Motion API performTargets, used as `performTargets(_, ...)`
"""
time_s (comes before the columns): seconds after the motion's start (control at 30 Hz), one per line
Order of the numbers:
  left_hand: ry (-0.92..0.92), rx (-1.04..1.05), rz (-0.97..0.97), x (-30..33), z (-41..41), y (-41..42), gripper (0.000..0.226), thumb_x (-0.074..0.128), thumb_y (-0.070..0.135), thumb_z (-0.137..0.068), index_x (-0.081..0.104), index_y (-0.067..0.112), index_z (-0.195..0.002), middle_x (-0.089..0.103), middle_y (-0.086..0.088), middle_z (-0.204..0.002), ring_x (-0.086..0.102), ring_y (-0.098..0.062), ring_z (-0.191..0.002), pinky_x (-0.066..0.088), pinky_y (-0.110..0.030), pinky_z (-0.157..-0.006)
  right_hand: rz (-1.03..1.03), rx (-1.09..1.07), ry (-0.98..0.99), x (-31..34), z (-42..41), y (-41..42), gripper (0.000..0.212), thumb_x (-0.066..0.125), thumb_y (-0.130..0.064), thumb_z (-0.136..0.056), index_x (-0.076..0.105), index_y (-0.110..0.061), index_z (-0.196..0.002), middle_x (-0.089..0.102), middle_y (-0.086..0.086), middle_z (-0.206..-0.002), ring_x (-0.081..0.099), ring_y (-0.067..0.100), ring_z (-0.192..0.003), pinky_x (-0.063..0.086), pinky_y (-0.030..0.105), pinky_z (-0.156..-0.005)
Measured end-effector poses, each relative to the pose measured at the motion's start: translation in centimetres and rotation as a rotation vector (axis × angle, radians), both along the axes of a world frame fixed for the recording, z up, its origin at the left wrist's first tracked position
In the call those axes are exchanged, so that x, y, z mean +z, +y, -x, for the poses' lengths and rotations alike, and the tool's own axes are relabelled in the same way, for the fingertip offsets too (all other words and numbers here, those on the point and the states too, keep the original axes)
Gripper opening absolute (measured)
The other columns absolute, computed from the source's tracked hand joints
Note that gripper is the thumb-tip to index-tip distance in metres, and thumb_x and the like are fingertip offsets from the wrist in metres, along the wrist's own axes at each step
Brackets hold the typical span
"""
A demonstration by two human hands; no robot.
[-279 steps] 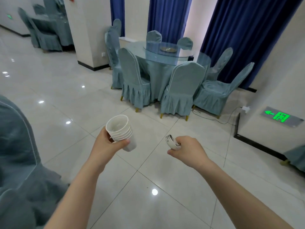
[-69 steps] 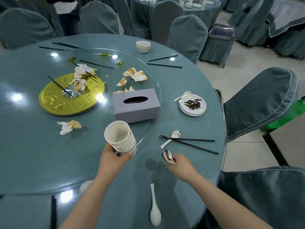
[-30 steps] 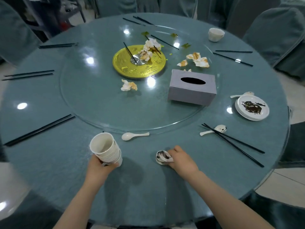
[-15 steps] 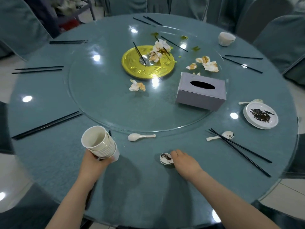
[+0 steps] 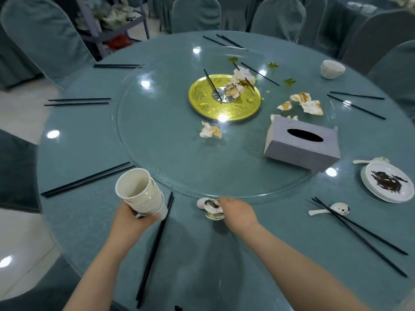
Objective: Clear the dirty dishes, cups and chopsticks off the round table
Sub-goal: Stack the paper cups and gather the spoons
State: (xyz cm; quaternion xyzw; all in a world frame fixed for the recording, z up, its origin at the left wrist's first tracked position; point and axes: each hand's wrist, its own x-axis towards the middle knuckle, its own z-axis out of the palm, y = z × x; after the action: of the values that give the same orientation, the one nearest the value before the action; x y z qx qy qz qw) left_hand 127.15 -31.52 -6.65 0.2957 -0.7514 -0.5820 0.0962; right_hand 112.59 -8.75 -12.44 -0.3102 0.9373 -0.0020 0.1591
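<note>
My left hand (image 5: 132, 221) grips a stack of white cups (image 5: 140, 193) above the near edge of the round table (image 5: 85, 140). My right hand (image 5: 238, 213) holds a bunch of white spoons (image 5: 212, 208), low at the rim of the glass turntable (image 5: 157, 131). A dirty white plate (image 5: 387, 182) with a spoon behind it lies at the right. Another spoon (image 5: 330, 209) lies under black chopsticks (image 5: 359, 234). A small white bowl (image 5: 332, 69) stands far right. More chopstick pairs (image 5: 87, 179) lie round the table.
A grey tissue box (image 5: 302, 144) and crumpled napkins (image 5: 211, 131) lie on the turntable around a gold centre disc (image 5: 224, 97). Covered chairs (image 5: 45, 39) ring the table. A cart (image 5: 112, 21) stands at the far left.
My right hand has reached forward to the turntable's rim, where the loose spoon lay; that spoon now lies against the bunch. My left hand still holds the cups.
</note>
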Motion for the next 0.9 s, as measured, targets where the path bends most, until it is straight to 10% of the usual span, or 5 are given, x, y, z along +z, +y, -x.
performTargets(0.43,-0.044,-0.243,-0.012,0.0,7.6,2.8,0.051,0.083,0.018,-0.055,0.065,0.017,-0.103,0.073,0.007,-0.093,0.067,-0.005,-0.087,0.049,-0.017,-0.070,0.050,-0.252,-0.118,-1.1,0.6,6.5,0.025,0.049,-0.018,-0.087,0.053,-0.015,-0.112,0.059,0.007,-0.115,0.058,0.029,-0.106,0.044,0.034,-0.078)
performTargets(0.63,-0.040,-0.434,-0.050,-0.1,13.8,11.9,0.046,0.083,0.003,-0.065,0.063,0.014,-0.106,0.072,0.011,-0.092,0.065,0.008,-0.082,0.046,-0.005,-0.062,0.178,-0.630,-0.153,0.3,0.8,15.8,0.009,0.050,-0.017,-0.082,0.053,-0.020,-0.090,0.040,-0.002,-0.098,0.060,0.030,-0.091,0.042,0.033,-0.067)
performTargets(0.9,-0.019,-0.657,-0.124,0.3,21.6,27.6,0.060,0.083,0.025,-0.055,0.057,0.025,-0.109,0.070,0.015,-0.101,0.065,0.003,-0.091,0.052,-0.014,-0.076,0.263,-0.929,-0.088,-0.1,2.0,29.2,0.015,0.054,-0.019,-0.084,0.062,-0.013,-0.096,0.063,0.007,-0.100,0.060,0.029,-0.092,0.033,0.028,-0.064)
